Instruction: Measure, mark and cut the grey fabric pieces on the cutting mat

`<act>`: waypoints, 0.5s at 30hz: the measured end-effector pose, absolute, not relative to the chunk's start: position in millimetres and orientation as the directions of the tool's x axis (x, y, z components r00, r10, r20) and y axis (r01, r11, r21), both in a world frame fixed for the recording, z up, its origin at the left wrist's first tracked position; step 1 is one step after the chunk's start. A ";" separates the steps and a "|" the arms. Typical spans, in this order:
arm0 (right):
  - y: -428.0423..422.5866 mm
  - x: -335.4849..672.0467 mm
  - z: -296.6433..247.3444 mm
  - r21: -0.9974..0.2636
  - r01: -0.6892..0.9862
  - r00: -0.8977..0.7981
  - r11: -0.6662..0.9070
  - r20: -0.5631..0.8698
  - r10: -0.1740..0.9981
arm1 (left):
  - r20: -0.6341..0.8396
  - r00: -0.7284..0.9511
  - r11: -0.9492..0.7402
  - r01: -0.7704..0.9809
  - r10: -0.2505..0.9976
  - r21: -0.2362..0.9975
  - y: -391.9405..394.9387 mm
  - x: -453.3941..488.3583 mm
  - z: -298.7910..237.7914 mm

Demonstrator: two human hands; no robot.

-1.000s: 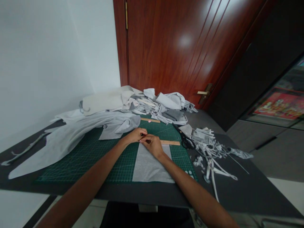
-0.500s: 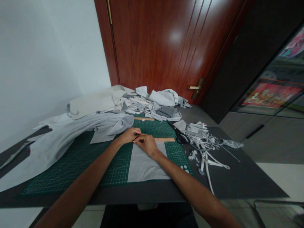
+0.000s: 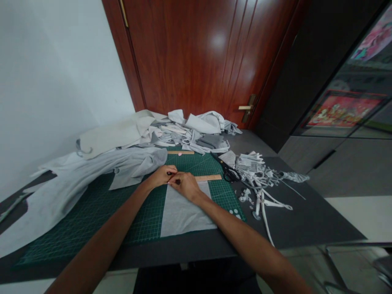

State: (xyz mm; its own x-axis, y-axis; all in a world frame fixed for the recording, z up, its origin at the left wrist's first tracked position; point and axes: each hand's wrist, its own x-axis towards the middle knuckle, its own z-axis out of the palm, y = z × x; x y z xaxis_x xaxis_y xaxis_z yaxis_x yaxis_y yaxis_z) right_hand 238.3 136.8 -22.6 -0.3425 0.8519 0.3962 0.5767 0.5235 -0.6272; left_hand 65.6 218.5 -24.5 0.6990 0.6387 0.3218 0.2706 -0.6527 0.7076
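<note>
A light grey piece of cloth (image 3: pixel 185 216) lies flat on the green cutting mat (image 3: pixel 137 226). A wooden ruler (image 3: pixel 210 178) runs along its far edge, partly covered by my right hand. My left hand (image 3: pixel 163 175) is closed in a pinch near the cloth's far left corner. My right hand (image 3: pixel 187 185) meets it there, also pinching, its fingertips against those of the left. What sits between the fingertips is too small to make out. Under my right forearm, the cloth's right side is partly hidden.
A large grey cloth (image 3: pixel 73 179) spreads over the mat's left side. Behind lie heaped fabric pieces (image 3: pixel 205 124) and a second wooden ruler (image 3: pixel 183 152). To the right are black scissors (image 3: pixel 231 173), tangled scraps and cords (image 3: pixel 254 171) and small white discs (image 3: pixel 235 212).
The camera view has shifted slightly, so the whole scene sits a little further left. Both hands stay pinched together at the cloth's far left corner, with little visible movement.
</note>
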 end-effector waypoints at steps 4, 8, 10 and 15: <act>135.4 239.7 -17.3 -0.614 0.605 -0.346 0.508 0.372 0.861 | 0.309 0.703 -0.655 0.289 0.640 0.698 218.2 64.9 -22.5; 133.5 242.0 -12.1 -0.601 0.630 -0.343 0.492 0.353 0.871 | 0.301 0.703 -0.657 0.308 0.644 0.688 218.2 64.6 -21.9; 132.7 243.4 -10.1 -0.597 0.640 -0.340 0.483 0.344 0.875 | 0.298 0.703 -0.658 0.315 0.646 0.683 218.2 64.6 -21.7; 130.8 246.5 -6.3 -0.591 0.656 -0.333 0.469 0.332 0.883 | 0.300 0.699 -0.663 0.327 0.650 0.674 217.4 64.6 -19.9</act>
State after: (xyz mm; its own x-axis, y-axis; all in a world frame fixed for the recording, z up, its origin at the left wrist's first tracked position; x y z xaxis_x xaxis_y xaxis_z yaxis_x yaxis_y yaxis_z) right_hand 246.5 130.8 -6.3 -0.3328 0.8827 0.3318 0.6563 0.4695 -0.5906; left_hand 64.6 217.4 -19.9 0.6987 0.6497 0.2995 0.3274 -0.6627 0.6735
